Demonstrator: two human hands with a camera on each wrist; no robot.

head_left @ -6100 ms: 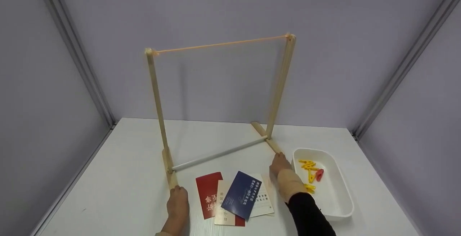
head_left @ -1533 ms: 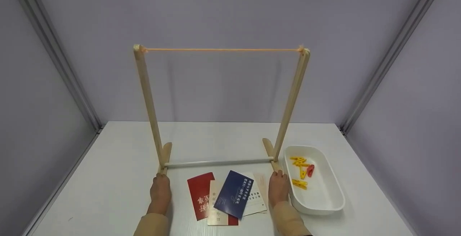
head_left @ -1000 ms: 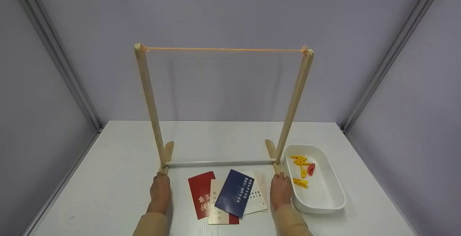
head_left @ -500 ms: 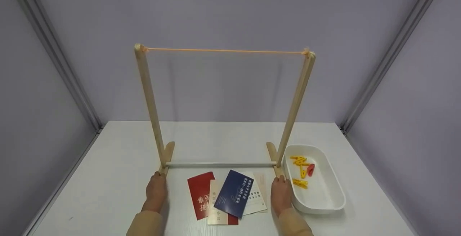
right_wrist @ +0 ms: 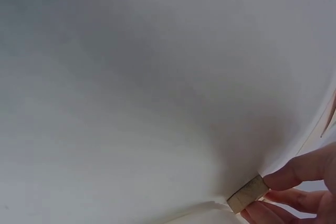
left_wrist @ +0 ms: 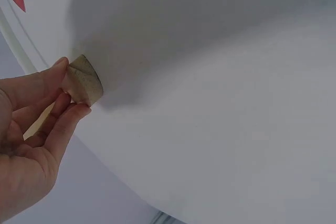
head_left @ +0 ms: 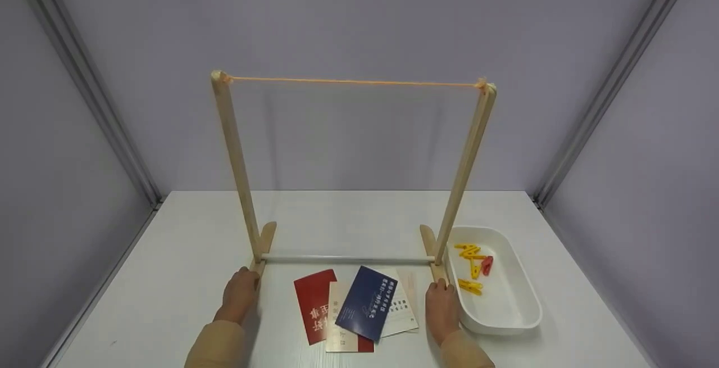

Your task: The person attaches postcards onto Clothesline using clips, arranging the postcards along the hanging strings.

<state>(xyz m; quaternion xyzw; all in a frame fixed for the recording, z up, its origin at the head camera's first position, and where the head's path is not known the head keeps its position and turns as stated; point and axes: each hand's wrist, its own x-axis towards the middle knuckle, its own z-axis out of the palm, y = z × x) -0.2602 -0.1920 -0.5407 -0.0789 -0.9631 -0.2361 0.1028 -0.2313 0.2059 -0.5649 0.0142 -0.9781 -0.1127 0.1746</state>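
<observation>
A wooden frame (head_left: pixel 237 171) stands upright on the white table, an orange string (head_left: pixel 354 82) tied between its post tops and a white rod (head_left: pixel 348 258) joining its feet. My left hand (head_left: pixel 239 292) pinches the near end of the left foot; the left wrist view shows thumb and fingers around the wooden end (left_wrist: pixel 85 81). My right hand (head_left: pixel 442 307) grips the right foot's near end, whose wooden tip (right_wrist: pixel 248 193) shows between thumb and fingers in the right wrist view. Between the hands lie overlapping cards: a blue card (head_left: pixel 368 303), a red card (head_left: pixel 315 303) and paler ones.
A white tray (head_left: pixel 531 306) stands close beside the right foot and right hand. It holds several yellow clothespins (head_left: pixel 471 286) and a red clothespin (head_left: pixel 487 266). A grey wall (head_left: pixel 359 132) rises behind the table, with side walls left and right.
Over the longer span, the frame has turned from slanted to nearly square-on and come nearer on the right. Lately its right side shifts slightly nearer and rightward; the left wrist swings outward.
</observation>
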